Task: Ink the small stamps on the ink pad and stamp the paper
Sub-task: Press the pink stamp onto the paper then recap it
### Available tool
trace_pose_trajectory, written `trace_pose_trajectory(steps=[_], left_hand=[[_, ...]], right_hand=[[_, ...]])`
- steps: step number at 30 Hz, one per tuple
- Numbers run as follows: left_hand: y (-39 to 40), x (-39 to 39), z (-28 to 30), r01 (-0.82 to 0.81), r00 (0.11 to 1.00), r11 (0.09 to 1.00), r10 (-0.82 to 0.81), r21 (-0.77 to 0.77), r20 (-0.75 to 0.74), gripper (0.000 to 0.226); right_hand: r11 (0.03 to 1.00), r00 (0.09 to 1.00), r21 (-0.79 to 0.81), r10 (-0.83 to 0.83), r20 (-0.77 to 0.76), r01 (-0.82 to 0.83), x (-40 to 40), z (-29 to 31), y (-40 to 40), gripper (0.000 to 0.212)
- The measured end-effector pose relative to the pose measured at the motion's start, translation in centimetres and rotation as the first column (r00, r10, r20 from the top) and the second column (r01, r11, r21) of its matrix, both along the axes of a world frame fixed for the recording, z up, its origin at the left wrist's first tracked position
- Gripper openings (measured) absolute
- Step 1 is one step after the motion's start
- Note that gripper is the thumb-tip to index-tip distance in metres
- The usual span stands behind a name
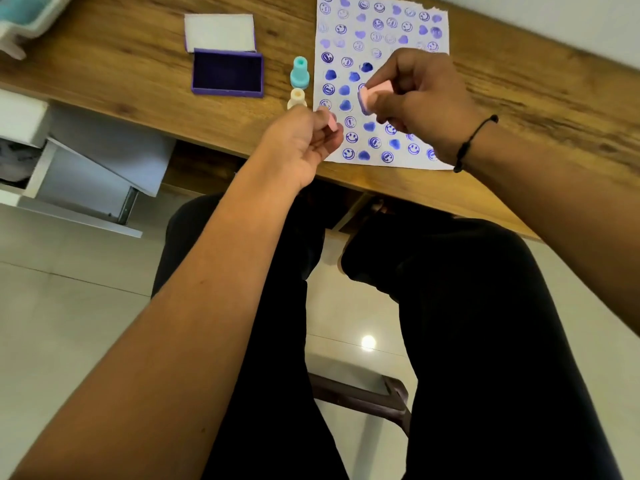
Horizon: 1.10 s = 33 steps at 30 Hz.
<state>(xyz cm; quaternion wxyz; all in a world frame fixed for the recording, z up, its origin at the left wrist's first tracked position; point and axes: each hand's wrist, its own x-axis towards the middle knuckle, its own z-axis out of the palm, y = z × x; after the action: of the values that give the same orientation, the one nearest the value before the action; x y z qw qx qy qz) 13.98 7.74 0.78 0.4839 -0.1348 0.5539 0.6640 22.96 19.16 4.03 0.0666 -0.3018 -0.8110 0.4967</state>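
Observation:
A white paper (384, 31) covered with several blue smiley and heart prints lies on the wooden table (138, 64). My right hand (422, 102) hovers over the paper, pinching a pink stamp (370, 97) tilted on its side. My left hand (301, 140) sits at the paper's near left corner, its fingertips closed on a small pink piece (331, 121). The purple ink pad (227, 74) lies open left of the paper, with its white-lined lid (220, 31) behind it. A teal stamp (300, 72) and a cream stamp (296, 98) stand between pad and paper.
A white drawer unit (86, 168) with an open drawer stands left below the table. A white tray (24, 19) sits at the far left corner. The table's front edge (433, 199) runs over my knees, and a dark stool frame (363, 396) is below.

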Motion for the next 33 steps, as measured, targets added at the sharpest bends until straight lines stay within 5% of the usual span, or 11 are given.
trace_pose_trajectory(steps=[15, 21, 24, 28, 33], left_hand=[[-0.4, -0.4, 1.4, 0.019, 1.000, 0.990, -0.017, 0.142, -0.016, 0.021], [-0.9, -2.9, 1.2, -0.022, 0.996, 0.983, 0.036, 0.183, -0.076, 0.026], [-0.2, -5.3, 1.4, -0.095, 0.960, 0.985, 0.129, 0.143, -0.248, 0.029], [0.1, -8.5, 1.3, -0.202, 0.853, 0.975, 0.129, -0.092, -0.505, 0.029], [-0.3, -11.3, 0.3, -0.255, 0.861, 0.958, 0.164, -0.130, -0.482, 0.022]], right_hand=[[1.000, 1.000, -0.031, -0.003, -0.018, 0.003, -2.0, 0.7, -1.9, 0.010], [0.990, 0.994, 0.100, 0.103, -0.018, -0.101, -5.2, 1.4, -2.3, 0.015], [0.959, 0.987, 0.236, 0.162, 0.002, -0.158, -9.0, 1.9, -1.0, 0.017], [0.847, 0.973, 0.482, 0.166, 0.159, -0.223, -14.8, 1.2, 1.9, 0.031], [0.608, 0.862, 0.628, 0.214, 0.459, -0.485, -18.5, -2.5, 2.4, 0.022]])
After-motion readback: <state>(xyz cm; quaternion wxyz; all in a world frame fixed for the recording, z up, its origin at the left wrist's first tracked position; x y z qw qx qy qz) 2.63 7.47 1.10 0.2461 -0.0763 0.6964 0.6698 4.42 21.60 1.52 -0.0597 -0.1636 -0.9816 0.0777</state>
